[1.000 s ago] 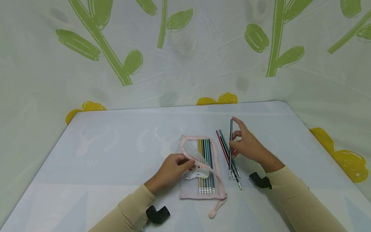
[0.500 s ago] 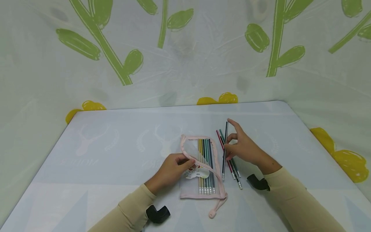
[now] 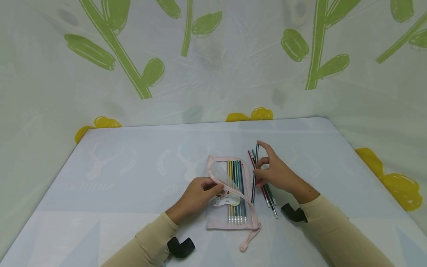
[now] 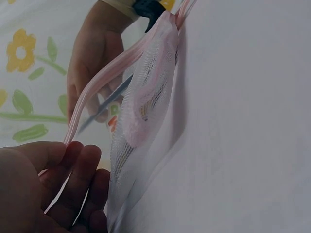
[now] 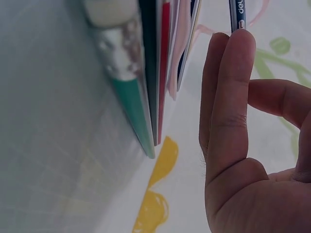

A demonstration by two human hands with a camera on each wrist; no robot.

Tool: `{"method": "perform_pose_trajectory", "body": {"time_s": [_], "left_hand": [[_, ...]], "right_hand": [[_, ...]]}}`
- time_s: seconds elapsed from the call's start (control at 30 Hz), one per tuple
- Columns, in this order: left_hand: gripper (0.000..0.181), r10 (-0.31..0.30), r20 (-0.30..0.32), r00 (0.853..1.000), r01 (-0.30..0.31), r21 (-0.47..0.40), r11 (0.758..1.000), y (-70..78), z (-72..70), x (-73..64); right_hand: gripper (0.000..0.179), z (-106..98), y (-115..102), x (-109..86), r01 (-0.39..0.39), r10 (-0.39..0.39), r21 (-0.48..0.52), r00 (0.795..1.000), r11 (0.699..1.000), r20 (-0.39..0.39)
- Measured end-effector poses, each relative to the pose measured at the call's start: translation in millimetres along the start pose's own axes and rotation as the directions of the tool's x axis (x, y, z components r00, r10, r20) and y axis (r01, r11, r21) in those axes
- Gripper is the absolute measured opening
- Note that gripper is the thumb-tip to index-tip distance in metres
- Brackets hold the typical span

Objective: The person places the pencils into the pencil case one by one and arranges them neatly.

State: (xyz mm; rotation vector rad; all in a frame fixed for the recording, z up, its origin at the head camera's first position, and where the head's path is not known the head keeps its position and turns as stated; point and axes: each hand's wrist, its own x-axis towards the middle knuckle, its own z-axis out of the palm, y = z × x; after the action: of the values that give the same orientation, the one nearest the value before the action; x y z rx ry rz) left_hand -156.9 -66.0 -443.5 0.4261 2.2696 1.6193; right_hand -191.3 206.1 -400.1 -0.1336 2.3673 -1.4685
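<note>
A mesh pencil case (image 3: pixel 216 217) with pink zipper trim lies on the table, its mouth lifted along the top right. My left hand (image 3: pixel 196 194) pinches the pink zipper edge (image 4: pixel 109 70) between thumb and fingers. Inside, several yellow, green and dark pencils (image 3: pixel 237 213) lie side by side, eraser ends toward me. In my right hand (image 3: pixel 277 172) is a dark striped pencil (image 3: pixel 257 154), pinched with the index finger stretched to its far end. Its eraser end is low, by the case's right edge. The right wrist view shows lettering on this pencil (image 5: pixel 238 14).
Several loose pencils (image 3: pixel 269 196), red, green and dark, lie in a small pile right of the case, under my right hand. A pink pull cord (image 3: pixel 244 246) trails from the case's near corner. Behind the white table (image 3: pixel 133 155) hangs a plant-patterned backdrop (image 3: pixel 213 74).
My right hand has moved left and slightly toward me with the dark pencil, from over the loose pencils to the case's right edge. My left hand keeps its hold on the zipper edge.
</note>
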Motion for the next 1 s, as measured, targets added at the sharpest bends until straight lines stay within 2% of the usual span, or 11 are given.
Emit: {"method": "perform_pose_trajectory", "body": {"time_s": [0.67, 1.0], "left_hand": [[0.024, 0.014, -0.007, 1.0, -0.014, -0.005, 1.0, -1.7, -0.3, 0.4], [0.025, 0.018, -0.003, 1.0, -0.018, -0.008, 1.0, -1.3, -0.9, 0.5]], "right_hand": [[0.097, 8.0, 1.7, -0.5, 0.006, -0.003, -0.076, 0.999, 0.997, 0.042], [0.097, 9.1, 3.1, -0.4, 0.011, -0.008, -0.058, 0.998, 0.998, 0.063]]}}
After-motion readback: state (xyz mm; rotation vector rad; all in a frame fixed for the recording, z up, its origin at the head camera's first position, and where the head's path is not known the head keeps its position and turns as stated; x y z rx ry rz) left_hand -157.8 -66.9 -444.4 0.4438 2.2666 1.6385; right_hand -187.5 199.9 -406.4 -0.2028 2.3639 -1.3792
